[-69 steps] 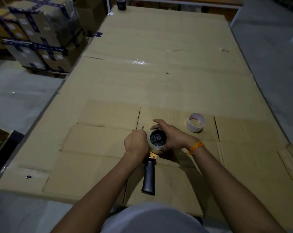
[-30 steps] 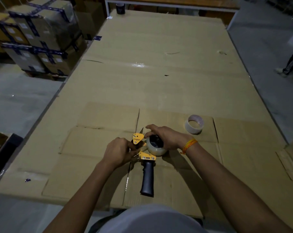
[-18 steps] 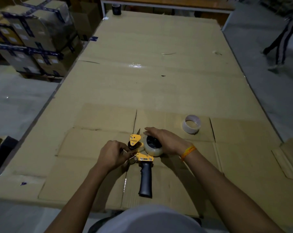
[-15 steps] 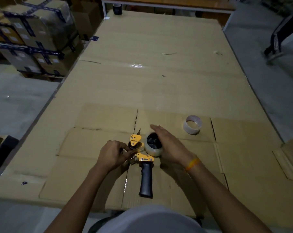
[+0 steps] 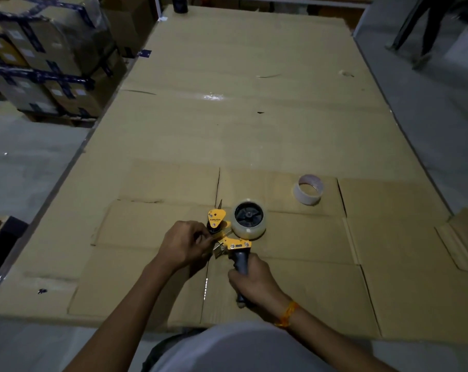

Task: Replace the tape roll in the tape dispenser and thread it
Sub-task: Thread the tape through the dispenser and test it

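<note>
A yellow tape dispenser with a black handle lies flat on the cardboard-covered table. A roll of clear tape sits on its black hub. My right hand is wrapped around the handle. My left hand pinches something small at the black roller under the yellow front plate; whether it is the tape's end is too small to tell. An empty white tape core lies on the cardboard to the right, apart from both hands.
Flattened cardboard sheets overlap under the dispenser. Wrapped cartons are stacked to the left of the table. A dark cup stands at the far edge. A person's legs are at the far right.
My right hand has left the tape roll and moved back to grip the handle. My left hand stays at the front roller. The roll now shows fully on the hub.
</note>
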`<state>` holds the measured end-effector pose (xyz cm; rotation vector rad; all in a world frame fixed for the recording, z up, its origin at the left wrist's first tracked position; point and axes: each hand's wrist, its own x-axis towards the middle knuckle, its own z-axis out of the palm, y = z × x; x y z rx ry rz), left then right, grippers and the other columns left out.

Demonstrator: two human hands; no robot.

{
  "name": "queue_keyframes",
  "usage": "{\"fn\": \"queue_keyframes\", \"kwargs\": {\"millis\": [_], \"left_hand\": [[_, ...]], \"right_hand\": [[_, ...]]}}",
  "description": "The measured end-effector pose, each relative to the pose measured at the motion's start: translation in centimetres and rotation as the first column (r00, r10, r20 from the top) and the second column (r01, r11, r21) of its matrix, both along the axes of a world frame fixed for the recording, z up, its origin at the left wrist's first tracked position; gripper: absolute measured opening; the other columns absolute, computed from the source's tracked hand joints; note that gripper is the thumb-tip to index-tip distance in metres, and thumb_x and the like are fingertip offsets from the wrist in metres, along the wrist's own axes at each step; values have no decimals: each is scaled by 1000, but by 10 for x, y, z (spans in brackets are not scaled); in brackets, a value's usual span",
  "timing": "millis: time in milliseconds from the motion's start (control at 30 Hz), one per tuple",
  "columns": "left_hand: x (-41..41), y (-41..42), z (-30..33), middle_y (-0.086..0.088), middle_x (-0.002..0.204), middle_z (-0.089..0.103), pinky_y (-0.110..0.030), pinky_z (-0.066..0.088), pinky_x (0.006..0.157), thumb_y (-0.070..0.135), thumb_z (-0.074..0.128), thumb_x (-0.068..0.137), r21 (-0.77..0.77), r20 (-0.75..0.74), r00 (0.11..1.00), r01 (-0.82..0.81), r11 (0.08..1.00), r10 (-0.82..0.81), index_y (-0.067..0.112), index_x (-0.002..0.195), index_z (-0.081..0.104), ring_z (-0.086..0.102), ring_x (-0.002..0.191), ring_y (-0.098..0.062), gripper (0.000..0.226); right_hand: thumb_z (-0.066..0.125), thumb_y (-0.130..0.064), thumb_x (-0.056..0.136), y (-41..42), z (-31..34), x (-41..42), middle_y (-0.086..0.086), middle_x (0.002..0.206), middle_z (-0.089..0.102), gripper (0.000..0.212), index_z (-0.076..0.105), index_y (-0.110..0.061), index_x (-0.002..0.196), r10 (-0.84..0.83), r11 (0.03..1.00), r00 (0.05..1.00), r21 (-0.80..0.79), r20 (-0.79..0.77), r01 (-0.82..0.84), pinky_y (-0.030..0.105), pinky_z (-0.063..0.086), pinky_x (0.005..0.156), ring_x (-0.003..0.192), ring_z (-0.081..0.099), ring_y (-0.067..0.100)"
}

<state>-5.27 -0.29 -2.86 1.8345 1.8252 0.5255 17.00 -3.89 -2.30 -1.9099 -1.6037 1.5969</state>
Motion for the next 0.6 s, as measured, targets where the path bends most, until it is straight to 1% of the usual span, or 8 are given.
{"fn": "queue_keyframes", "kwargs": {"millis": [33,67,167,267,367,467,533,600], "left_hand": [[-2,-1,0,8,67,70,-34,46,54,67,55,79,-11,14,1000,15,1000,-15,24,83,82,61,59,-12,51],[-3,-2,0,5,68,72,-35,49,55,68,53,78,-23,25,999,28,999,-27,23,83,82,64,60,-14,53],[-10,-3,0,4,72,76,-41,59,61,62,53,75,-54,32,998,56,997,-55,25,86,82,70,66,-15,48],[-11,-3,1,6,75,76,-41,60,64,58,54,75,-73,29,995,93,993,-91,27,87,82,70,68,-13,44],[-12,-6,4,10,76,75,-38,60,63,54,56,78,-56,28,993,117,992,-116,26,87,83,67,67,-9,40],[-23,-9,3,14,77,74,-34,60,63,37,73,86,-25,29,996,87,996,-87,23,88,84,66,67,-4,18],[-28,-13,2,17,76,72,-33,60,63,26,80,88,-14,42,995,90,996,-89,20,89,85,65,67,1,8],[-25,-16,4,19,76,70,-33,60,64,24,80,88,-8,51,993,107,994,-107,20,90,85,65,67,2,7]], "right_hand": [[68,-29,90,-1,0,4,9,96,70,29,56,-15,113,-21,1000,1000,21,16,21,40,61,60,70,68,23],[67,-31,90,0,0,8,7,93,69,28,57,-15,111,-19,997,998,78,62,14,40,57,59,68,66,21],[66,-40,90,5,-4,22,-2,89,64,28,58,-19,105,22,974,968,214,250,-77,32,45,56,72,60,15],[62,-45,88,11,-3,29,-1,91,67,28,59,-23,104,38,952,935,272,354,-142,32,44,58,77,64,21],[59,-43,88,19,0,41,1,87,68,21,58,-24,97,73,919,889,317,452,-236,34,49,63,77,65,26],[58,-41,87,32,2,59,1,85,67,18,56,-25,94,126,877,837,336,532,-345,35,52,65,75,64,25],[59,-39,87,41,4,68,-2,81,62,16,54,-25,94,188,850,810,321,556,-418,30,43,58,68,57,19],[60,-36,88,48,8,73,-4,75,57,14,52,-26,91,221,833,790,310,572,-458,27,34,53,63,52,16]]}}
